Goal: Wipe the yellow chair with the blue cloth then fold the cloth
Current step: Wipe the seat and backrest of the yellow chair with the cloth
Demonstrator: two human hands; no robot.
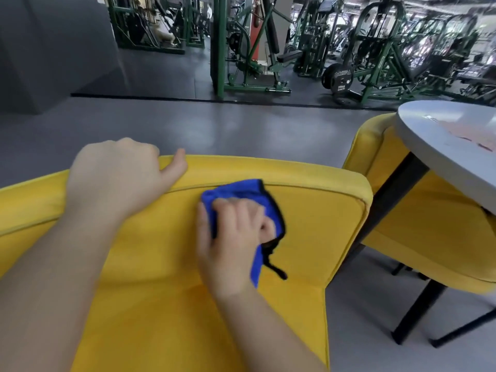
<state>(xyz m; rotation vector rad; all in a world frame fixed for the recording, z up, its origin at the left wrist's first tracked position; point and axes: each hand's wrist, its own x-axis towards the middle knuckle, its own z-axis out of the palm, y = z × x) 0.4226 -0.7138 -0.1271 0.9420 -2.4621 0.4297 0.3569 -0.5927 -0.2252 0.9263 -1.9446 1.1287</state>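
Observation:
The yellow chair fills the lower middle of the head view, its padded backrest facing me. My right hand grips the bunched blue cloth with black edging and presses it against the inner face of the backrest, just below the top seam. A loose end of the cloth hangs down to the right of my wrist. My left hand grips the top edge of the backrest, fingers curled over the far side and thumb lying along the rim.
A second yellow chair stands to the right, tucked under a round grey table with black legs. Grey floor lies beyond the chair, and green gym machines line the back.

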